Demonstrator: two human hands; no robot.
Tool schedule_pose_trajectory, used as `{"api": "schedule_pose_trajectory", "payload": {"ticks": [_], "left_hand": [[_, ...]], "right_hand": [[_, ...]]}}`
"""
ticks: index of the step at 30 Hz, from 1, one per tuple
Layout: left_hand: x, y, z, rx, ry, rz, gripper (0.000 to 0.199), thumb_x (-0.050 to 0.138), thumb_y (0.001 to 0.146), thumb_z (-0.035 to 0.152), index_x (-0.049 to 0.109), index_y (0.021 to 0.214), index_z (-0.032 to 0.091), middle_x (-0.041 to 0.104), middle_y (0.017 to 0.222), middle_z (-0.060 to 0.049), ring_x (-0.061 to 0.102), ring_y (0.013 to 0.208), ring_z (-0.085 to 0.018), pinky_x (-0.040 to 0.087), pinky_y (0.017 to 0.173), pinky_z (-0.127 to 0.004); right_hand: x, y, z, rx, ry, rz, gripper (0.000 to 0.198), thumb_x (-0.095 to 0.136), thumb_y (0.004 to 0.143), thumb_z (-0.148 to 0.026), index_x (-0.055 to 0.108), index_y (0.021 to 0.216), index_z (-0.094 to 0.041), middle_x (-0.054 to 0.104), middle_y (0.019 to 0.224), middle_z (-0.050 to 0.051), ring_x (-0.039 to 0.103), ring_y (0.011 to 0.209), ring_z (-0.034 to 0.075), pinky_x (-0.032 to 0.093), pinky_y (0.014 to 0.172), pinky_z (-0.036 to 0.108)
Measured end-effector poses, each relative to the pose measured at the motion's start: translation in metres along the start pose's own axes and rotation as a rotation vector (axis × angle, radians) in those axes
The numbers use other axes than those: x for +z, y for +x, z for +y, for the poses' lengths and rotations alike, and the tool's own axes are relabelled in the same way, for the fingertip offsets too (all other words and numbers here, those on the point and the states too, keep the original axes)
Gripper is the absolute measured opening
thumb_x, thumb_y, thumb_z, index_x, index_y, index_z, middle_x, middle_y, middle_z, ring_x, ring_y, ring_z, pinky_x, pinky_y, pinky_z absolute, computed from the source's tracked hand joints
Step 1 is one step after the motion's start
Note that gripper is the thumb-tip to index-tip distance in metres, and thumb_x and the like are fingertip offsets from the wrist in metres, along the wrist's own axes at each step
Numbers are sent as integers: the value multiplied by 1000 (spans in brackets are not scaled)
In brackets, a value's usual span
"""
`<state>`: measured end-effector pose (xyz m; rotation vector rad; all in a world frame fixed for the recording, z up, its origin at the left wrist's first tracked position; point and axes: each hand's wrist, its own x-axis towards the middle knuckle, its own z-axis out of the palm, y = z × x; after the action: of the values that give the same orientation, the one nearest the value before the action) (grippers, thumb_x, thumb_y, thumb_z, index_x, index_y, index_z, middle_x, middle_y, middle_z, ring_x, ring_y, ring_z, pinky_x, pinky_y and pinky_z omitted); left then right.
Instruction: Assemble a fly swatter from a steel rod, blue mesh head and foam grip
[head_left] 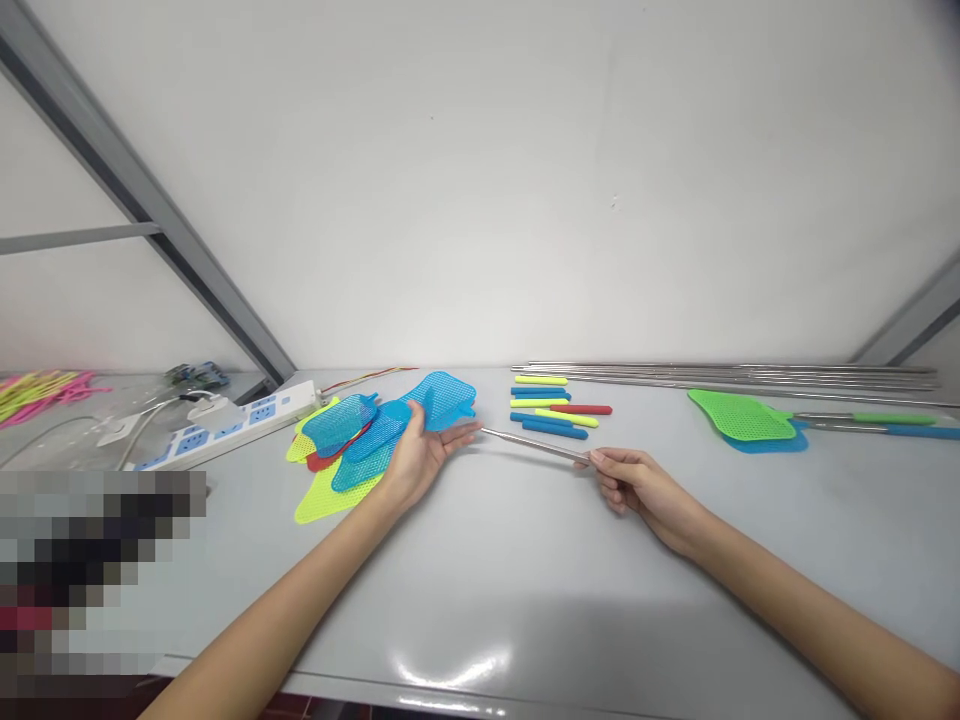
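My left hand [421, 455] grips a blue mesh fly swatter head [444, 396] between thumb and fingers, its narrow neck pointing right. In my right hand [626, 478] is a thin metal telescopic rod [544, 447], pinched at its thicker end. The rod's thin left tip lies at the fingertips of my left hand; whether they touch cannot be made out. Under and beside my left hand lie more swatter heads, blue [340, 424], yellow [334, 495] and a mostly covered red one [322, 462]. Behind the rod several coloured handle sleeves [555, 430] lie in a loose group.
Several metal rods [712, 374] lie along the wall. At the right are a green swatter [742, 415] and a blue swatter [806, 440] with rods and handles. A white power strip [232, 425] and pink and yellow strips [45, 390] lie left. A pixelated patch hides the lower left.
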<state>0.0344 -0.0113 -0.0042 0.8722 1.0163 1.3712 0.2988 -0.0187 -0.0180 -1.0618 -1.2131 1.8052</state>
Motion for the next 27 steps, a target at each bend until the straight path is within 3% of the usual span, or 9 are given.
{"api": "schedule_pose_trajectory", "payload": {"ticks": [7, 14, 21, 27], "left_hand": [[10, -8, -7, -28, -60, -75, 34, 36, 86, 41, 58, 96, 16, 63, 97, -8, 58, 92, -23, 48, 68, -30], [11, -10, -6, -24, -149, -68, 36, 33, 87, 42, 58, 94, 16, 62, 98, -7, 59, 90, -22, 47, 63, -27], [10, -7, -8, -45, -247, -38, 38, 29, 89, 39, 59, 92, 15, 64, 93, -7, 61, 85, -19, 47, 66, -26], [10, -9, -9, -54, -250, -90, 34, 35, 88, 39, 59, 93, 15, 64, 93, -6, 62, 81, -17, 47, 70, -26]], "right_hand": [[3, 0, -2, 13, -12, 22, 27, 54, 76, -38, 62, 82, -12, 32, 54, -4, 30, 45, 6, 25, 43, 21], [-2, 1, 4, -3, 15, 33, 23, 55, 75, -35, 59, 70, -13, 33, 52, -4, 30, 44, 7, 24, 42, 23], [-3, 3, 6, 12, 83, 70, 22, 54, 76, -34, 62, 77, -13, 30, 52, -4, 28, 44, 7, 24, 42, 22], [-3, 3, 5, 7, 79, 93, 21, 56, 75, -34, 62, 76, -14, 30, 52, -5, 27, 45, 7, 25, 42, 22]]}}
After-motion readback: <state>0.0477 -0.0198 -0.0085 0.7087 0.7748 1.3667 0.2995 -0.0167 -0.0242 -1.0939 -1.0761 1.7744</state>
